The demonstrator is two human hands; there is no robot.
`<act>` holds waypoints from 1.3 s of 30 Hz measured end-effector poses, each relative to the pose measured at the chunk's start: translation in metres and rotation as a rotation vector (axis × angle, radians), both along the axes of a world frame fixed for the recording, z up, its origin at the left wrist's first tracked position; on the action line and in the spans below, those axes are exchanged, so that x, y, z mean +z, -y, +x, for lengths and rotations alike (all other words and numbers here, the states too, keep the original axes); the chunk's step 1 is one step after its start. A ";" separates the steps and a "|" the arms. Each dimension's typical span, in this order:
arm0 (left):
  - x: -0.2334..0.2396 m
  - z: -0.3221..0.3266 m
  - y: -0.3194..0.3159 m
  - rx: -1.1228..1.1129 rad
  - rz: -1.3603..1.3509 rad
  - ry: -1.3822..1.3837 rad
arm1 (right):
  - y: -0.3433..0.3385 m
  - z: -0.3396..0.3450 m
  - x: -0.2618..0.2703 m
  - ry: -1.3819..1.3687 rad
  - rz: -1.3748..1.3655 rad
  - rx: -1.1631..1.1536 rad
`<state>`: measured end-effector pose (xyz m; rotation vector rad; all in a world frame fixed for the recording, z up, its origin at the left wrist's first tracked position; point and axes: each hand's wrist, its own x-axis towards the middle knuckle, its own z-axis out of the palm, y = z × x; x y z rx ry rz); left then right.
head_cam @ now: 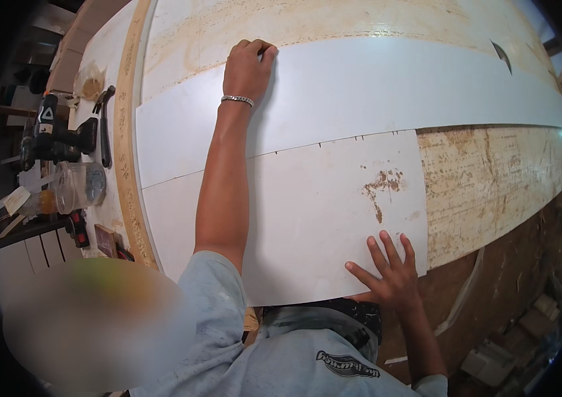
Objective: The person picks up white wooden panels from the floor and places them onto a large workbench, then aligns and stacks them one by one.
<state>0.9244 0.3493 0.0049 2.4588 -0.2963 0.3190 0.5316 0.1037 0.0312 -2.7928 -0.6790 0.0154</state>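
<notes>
A long white strip panel [360, 84] lies across the worktable. A shorter white panel [306, 228] lies along its near side, with short dark marks by the seam and brown stains towards its right end. At the strip's far edge is my left hand [248, 67], its fingers bent; whether they pinch the edge or something small is hidden. My right hand [392, 278] holds the near edge of the shorter panel, fingers spread on top and the thumb low at the edge, partly hidden.
A wooden batten [126, 134] runs along the left side. Beyond it lie a claw hammer [105, 126], a cordless drill [65, 134], a clear plastic tub [81, 186] and a small wooden block [105, 240]. A stained board [494, 183] extends right. A blurred patch covers the lower left.
</notes>
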 end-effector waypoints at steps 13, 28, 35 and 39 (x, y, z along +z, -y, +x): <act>-0.003 0.005 0.001 0.011 -0.004 0.045 | -0.034 -0.007 0.007 -0.224 -0.009 -0.039; 0.000 0.016 0.005 -0.006 0.002 -0.027 | -0.049 0.006 0.006 -0.099 0.142 0.048; 0.001 0.015 0.008 0.022 -0.004 -0.098 | -0.047 0.004 0.007 -0.082 0.155 0.039; 0.002 0.015 0.004 0.037 -0.021 -0.110 | -0.047 0.005 0.004 -0.040 0.091 0.049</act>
